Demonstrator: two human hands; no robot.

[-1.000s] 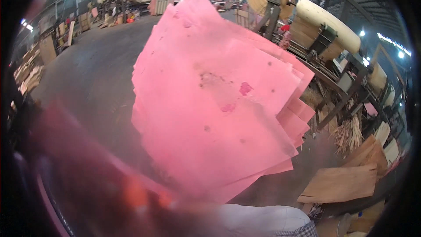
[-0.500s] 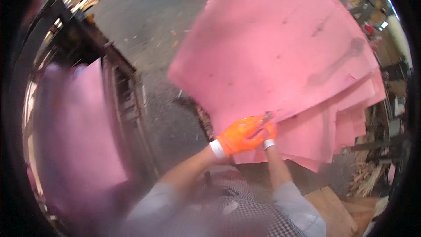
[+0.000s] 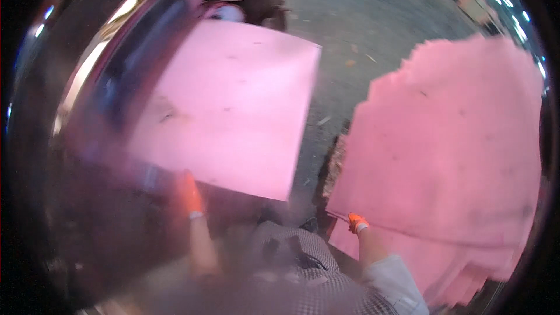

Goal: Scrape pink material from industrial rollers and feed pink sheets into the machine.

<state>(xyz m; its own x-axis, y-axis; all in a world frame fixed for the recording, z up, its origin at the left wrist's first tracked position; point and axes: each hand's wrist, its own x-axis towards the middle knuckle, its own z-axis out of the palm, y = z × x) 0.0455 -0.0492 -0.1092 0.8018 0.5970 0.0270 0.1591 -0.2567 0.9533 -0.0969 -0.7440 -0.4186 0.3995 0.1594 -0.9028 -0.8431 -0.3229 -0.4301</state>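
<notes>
Grasping the stack (image 3: 440, 146) at its near edge, close to the left corner, the right hand (image 3: 357, 223) sits where the upper sheets (image 3: 408, 198) stop short of the lower ones, which likely gives it a lip to hold. Across the floor (image 3: 326, 29), the pink sheet (image 3: 233, 105) lies beside the dark roller (image 3: 140, 52), near edge by the left hand (image 3: 191, 195); blur hides whether that hand grips or merely touches.

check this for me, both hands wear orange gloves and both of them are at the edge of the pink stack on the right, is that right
Not quite: in the head view only the right hand is there, at the edge of the pink stack. The left hand is by the near edge of the pink sheet on the left.
</notes>
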